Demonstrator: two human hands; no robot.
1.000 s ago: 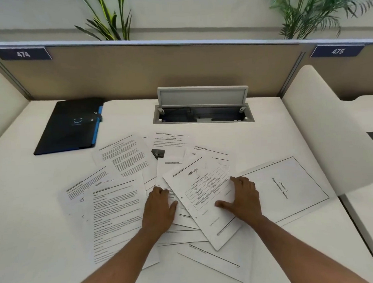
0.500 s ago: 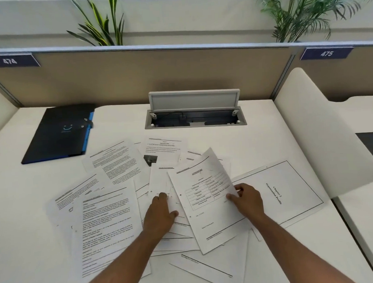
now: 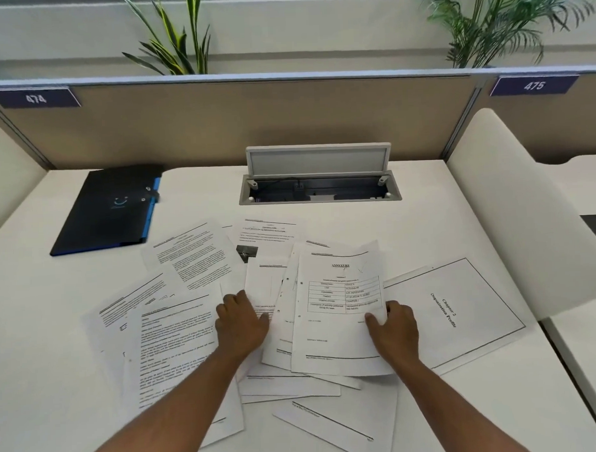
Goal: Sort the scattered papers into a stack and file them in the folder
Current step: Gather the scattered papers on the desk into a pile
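Several printed white sheets (image 3: 179, 348) lie scattered and overlapping across the middle of the white desk (image 3: 425, 228). My right hand (image 3: 393, 330) pinches the right edge of the "Annexure" sheet (image 3: 337, 312), which is raised and turned upright over another sheet beneath it. My left hand (image 3: 241, 324) rests palm down on the papers just left of that sheet, fingers curled on them. A "Chapter 2" sheet (image 3: 461, 308) lies flat to the right. The dark folder (image 3: 110, 208) with a blue spine is shut, at the back left of the desk.
An open cable hatch (image 3: 318, 181) with a raised grey lid sits in the desk at the back centre. A beige partition (image 3: 252, 122) with labels 474 and 475 closes the back. A curved white divider (image 3: 526, 218) stands on the right. Plants stand behind the partition.
My right hand has gone from pressing flat on the Annexure sheet to gripping its edge, and the sheet has turned from tilted to upright. My left hand has stayed on the papers.
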